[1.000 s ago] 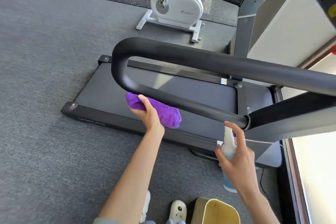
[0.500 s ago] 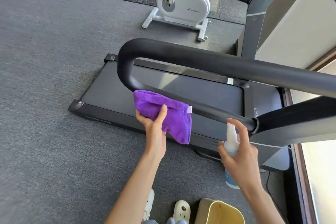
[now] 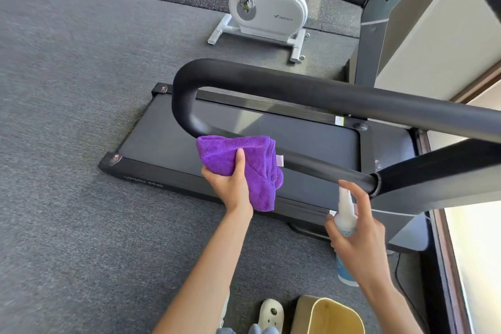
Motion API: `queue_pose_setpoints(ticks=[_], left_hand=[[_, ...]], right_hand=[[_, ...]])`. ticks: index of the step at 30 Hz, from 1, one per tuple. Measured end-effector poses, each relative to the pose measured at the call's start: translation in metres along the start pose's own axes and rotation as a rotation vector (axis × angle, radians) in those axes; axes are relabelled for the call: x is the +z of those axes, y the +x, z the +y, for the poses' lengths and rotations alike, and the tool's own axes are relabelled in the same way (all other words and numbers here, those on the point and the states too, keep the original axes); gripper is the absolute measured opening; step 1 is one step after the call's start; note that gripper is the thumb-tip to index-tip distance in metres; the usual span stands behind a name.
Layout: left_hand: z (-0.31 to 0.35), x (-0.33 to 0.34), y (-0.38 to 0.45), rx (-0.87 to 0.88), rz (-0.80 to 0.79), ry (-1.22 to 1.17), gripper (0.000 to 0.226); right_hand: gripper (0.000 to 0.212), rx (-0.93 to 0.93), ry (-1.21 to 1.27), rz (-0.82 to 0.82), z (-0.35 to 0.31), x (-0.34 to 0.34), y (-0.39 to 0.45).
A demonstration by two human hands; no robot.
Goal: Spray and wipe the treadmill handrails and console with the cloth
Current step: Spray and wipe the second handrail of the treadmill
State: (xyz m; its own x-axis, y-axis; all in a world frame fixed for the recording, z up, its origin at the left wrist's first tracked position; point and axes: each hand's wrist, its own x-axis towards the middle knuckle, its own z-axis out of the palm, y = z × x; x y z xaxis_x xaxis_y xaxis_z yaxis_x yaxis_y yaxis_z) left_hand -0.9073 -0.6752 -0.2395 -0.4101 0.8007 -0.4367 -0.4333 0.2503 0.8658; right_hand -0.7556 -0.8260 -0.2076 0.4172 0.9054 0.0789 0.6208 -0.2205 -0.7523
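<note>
A black U-shaped treadmill handrail [image 3: 298, 89] curves across the middle of the view. My left hand [image 3: 230, 184] grips a folded purple cloth [image 3: 249, 163] that drapes over the lower bar of the handrail, just past its bend. My right hand [image 3: 357, 236] holds a white spray bottle [image 3: 344, 214] upright below the end of that lower bar, index finger raised over the nozzle. The treadmill deck [image 3: 162, 144] lies on the floor underneath.
A white exercise bike [image 3: 265, 13] stands behind the treadmill on the grey carpet [image 3: 67, 198]. A yellow bin [image 3: 330, 317] sits near my feet at the bottom. The treadmill's grey upright [image 3: 379, 22] and a window edge are on the right.
My left hand has brought the cloth from under the lower bar up onto it, with the cloth unfolding and hanging down. My right hand with the bottle stays about where it was.
</note>
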Motion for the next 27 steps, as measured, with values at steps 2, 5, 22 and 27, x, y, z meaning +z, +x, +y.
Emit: queue_pose_setpoints(ticks=[2,5,22,27], left_hand=[[0.0,-0.003,0.005,-0.042,0.052,0.024,0.059],[-0.001,-0.005,0.01,-0.155,0.059,0.056,0.072],[-0.019,0.04,0.009,-0.01,0.056,-0.006,0.059],[0.003,0.029,0.03,0.048,0.131,-0.058,0.045]], right_hand=[[0.068,-0.003,-0.004,0.009,0.001,-0.001,0.0],[0.067,-0.004,-0.008,0.021,0.003,-0.003,0.0],[0.071,-0.009,-0.011,0.006,0.018,-0.006,0.005],[0.069,-0.021,-0.021,-0.011,0.015,-0.007,0.014]])
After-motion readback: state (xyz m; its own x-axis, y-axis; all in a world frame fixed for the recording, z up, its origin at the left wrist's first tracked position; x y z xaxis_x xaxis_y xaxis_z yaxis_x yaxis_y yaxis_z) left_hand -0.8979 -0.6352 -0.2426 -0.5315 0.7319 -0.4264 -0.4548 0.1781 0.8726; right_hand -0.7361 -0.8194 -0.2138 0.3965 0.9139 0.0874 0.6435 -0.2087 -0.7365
